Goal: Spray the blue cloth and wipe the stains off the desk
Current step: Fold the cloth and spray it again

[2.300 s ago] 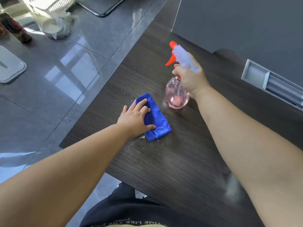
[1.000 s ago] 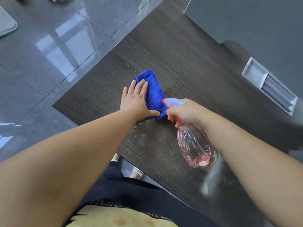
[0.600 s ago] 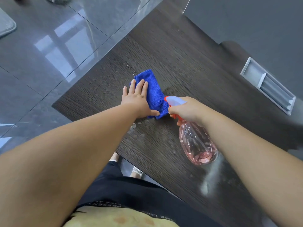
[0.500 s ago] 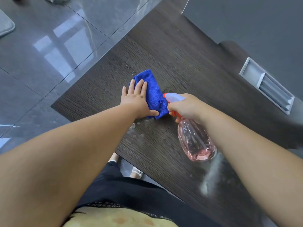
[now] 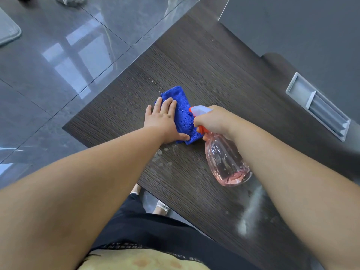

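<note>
A folded blue cloth (image 5: 183, 112) lies on the dark wood-grain desk (image 5: 224, 75) near its left corner. My left hand (image 5: 164, 121) presses flat on the cloth's left half, fingers spread. My right hand (image 5: 212, 119) grips the neck of a clear pink spray bottle (image 5: 226, 160), tilted with its white and orange nozzle (image 5: 194, 109) just above the cloth's right edge. Wet drops dot the cloth beside the nozzle. Pale stains (image 5: 161, 154) sit on the desk just below the cloth, and a longer whitish smear (image 5: 251, 209) lies nearer me.
A grey recessed cable tray (image 5: 319, 106) is set into the desk at right, below a grey panel (image 5: 292, 26). Glossy grey floor tiles (image 5: 58, 65) lie beyond the desk's left edge. Small crumbs (image 5: 155, 83) dot the desk above the cloth.
My right hand brought the spray bottle from upright beyond the cloth down to its right side, tilted with the nozzle at the cloth. Wet drops now show on the cloth. My left hand stayed.
</note>
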Demonstrator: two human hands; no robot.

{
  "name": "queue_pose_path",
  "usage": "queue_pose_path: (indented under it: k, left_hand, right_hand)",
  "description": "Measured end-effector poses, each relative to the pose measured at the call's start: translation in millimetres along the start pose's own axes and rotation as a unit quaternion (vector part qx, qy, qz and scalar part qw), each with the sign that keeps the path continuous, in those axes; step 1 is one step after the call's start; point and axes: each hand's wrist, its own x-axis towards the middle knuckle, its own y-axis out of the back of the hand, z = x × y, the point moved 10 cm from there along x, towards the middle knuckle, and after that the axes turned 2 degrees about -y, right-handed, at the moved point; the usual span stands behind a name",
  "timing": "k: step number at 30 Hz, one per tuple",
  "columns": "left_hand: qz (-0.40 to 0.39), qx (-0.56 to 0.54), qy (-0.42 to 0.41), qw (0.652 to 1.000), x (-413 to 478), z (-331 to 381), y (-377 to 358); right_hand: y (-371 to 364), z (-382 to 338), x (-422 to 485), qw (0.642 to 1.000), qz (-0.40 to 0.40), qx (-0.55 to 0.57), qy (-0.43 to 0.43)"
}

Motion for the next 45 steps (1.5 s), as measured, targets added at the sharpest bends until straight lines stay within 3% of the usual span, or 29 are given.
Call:
queue_pose_path:
  k: [13, 28, 42, 45]
  left_hand:
    - [0.004, 0.053, -0.025, 0.998, -2.2, 3.5, -4.3]
    - [0.009, 0.073, -0.030, 0.997, -2.9, 4.3, -6.7]
    - [-0.012, 0.062, -0.090, 0.994, -9.5, 4.7, -6.7]
    - [0.054, 0.114, -0.146, 0.981, -19.4, 13.2, 3.7]
  right_hand:
    - [-7.6, 25.0, -5.6, 0.999, 0.009, -0.031, -0.036]
    - [-7.0, 23.3, -21.4, 0.995, 0.025, -0.091, -0.016]
    - [-9.7, 29.2, -18.5, 0.999, 0.021, -0.032, -0.035]
    - [-7.6, 30.9, -17.0, 0.999, 0.027, -0.027, -0.033]
